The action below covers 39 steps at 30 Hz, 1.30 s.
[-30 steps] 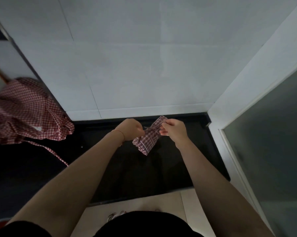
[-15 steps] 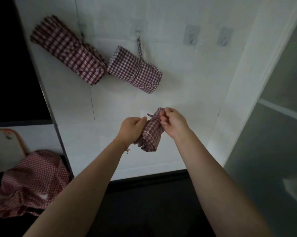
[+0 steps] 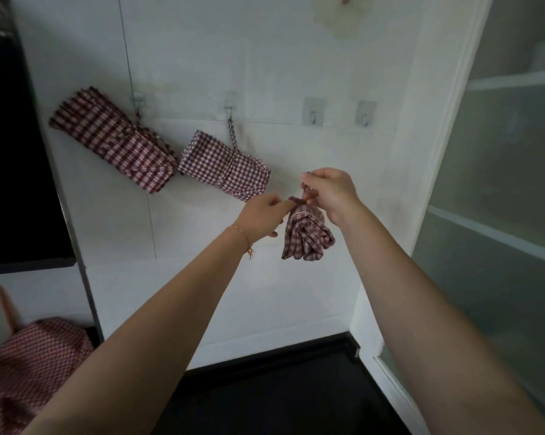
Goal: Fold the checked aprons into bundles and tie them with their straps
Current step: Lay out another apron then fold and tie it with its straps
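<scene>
Down at the counter's (image 3: pixel 280 387) left edge a loose checked apron (image 3: pixel 29 365) lies heaped, well apart from your hands. Up in mid-air you've got the rolled bundle (image 3: pixel 307 235) hanging in front of the white wall (image 3: pixel 264 58), clear of the counter. Your left hand (image 3: pixel 261 216) pinches the strap (image 3: pixel 297 200) at the bundle's top, fingers curled tight. Your right hand (image 3: pixel 332 191) pinches the strap just above it, thumb and fingertips closed on the cloth. Beyond, two tied bundles hang from wall hooks: the nearer one (image 3: pixel 225 166) beside the larger, darker one (image 3: pixel 114 141), their ends touching or nearly so. Two bare hooks (image 3: pixel 313 111) sit right of them.
</scene>
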{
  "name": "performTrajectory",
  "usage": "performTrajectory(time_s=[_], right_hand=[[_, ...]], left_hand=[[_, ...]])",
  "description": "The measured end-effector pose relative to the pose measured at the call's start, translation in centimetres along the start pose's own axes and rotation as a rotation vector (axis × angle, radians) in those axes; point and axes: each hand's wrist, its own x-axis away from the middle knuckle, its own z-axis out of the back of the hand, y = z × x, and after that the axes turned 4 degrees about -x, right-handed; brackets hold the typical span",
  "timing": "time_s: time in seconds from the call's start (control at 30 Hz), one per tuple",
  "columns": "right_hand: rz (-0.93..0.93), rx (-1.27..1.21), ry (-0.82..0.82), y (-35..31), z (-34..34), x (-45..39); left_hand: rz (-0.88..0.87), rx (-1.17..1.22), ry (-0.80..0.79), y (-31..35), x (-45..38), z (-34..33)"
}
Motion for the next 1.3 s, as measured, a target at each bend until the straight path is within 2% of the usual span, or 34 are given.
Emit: performTrajectory(time_s=[0.17, 0.27, 0.3, 0.37, 0.4, 0.47, 0.53, 0.63, 0.8, 0.97, 1.13, 1.3], right_hand=[[0.074, 0.007, -0.071, -3.7, 1.7, -1.8], [0.083, 0.051, -0.145, -5.5, 2.8, -2.8], [0.076, 0.066, -0.189, -6.0, 3.5, -3.3], [0.047, 0.090, -0.302, -6.7, 4.7, -4.1], [0.024, 0.085, -0.356, -7.0, 5.3, -4.5], [-0.027, 0.055, -0.427, -7.4, 6.2, -5.3], [-0.068, 0.018, -0.438, -7.6, 6.9, -6.1], [-0.090, 0.017, -0.425, -7.4, 7.4, -7.2], [-0.060, -0.073, -0.443, -7.3, 7.5, -8.8], [-0.034, -0.073, -0.522, -7.7, 7.2, -9.8], [-0.034, 0.031, -0.466, -6.7, 6.9, -11.4], [0.078, 0.129, -0.431, -6.1, 6.2, -12.6]], left_hand=[[0.008, 0.088, -0.027, 5.0, -1.3, -2.2], [0.032, 0.241, 0.082, 6.0, -2.8, -2.0], [-0.015, 0.181, 0.163, 5.9, -3.7, -2.1], [-0.201, -0.141, 0.233, 5.5, -5.3, -1.5], [-0.286, -0.341, 0.206, 5.4, -6.0, -1.4], [-0.339, -0.630, 0.104, 5.5, -7.4, -1.2], [-0.377, -0.750, 0.051, 5.7, -8.5, -1.1], [-0.453, -0.653, -0.008, 6.3, -8.9, -0.8], [-0.417, -0.547, -0.013, 6.8, -9.5, -0.4], [-0.509, -0.725, 0.031, 7.0, -10.7, -1.0], [-0.287, -0.651, 0.040, 6.8, -10.8, 0.0], [-0.250, -0.438, 0.190, 6.7, -11.0, 1.3]])
